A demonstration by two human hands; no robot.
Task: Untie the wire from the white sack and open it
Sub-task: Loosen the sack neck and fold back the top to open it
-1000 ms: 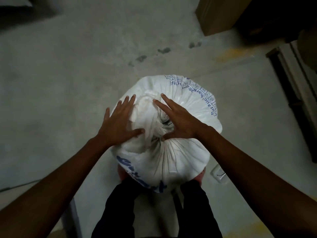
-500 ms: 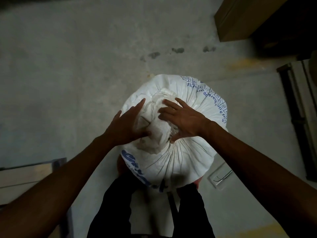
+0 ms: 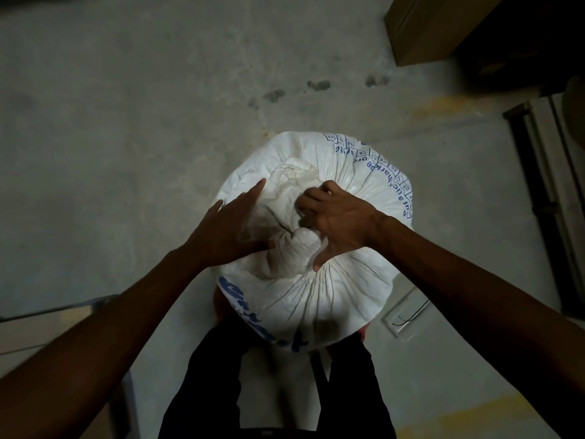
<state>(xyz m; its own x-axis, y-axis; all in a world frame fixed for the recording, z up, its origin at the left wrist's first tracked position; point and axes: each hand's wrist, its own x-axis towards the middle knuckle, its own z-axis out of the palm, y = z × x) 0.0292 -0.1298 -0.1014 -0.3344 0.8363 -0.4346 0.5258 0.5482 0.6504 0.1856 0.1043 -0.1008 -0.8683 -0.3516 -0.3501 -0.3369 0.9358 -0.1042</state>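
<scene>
Head view, looking straight down: white sack (image 3: 316, 289) standing upright on the concrete floor (image 3: 126, 137), directly in front of the dark trouser legs (image 3: 218, 375) at the bottom edge, blue print running along its right rim and lower left side. Neck of the sack gathered into a bunched knot (image 3: 292, 251) at the top centre, pleats fanning out from it toward the near side. Thin dark line of wire (image 3: 280, 223) crossing the bunched fabric just above the knot, barely readable in the dim light. Left hand (image 3: 228, 229) laid flat against the left side of the bunch, fingers spread and straight, thumb stretched toward the knot, gripping nothing. Right hand (image 3: 338, 217) on the right side of the bunch, fingers curled down into the loose fabric, thumb pressed beside the knot; closed on the fabric, though whether the fingertips have the wire itself cannot be told. Both bare forearms reaching in from the lower corners. Cardboard box (image 3: 437, 26) at the top right, well apart from the sack. Small white fixture (image 3: 405, 318) with a thin dark line on it lying on the floor just right of the sack. Dark-framed panel (image 3: 544, 198) along the right edge.
</scene>
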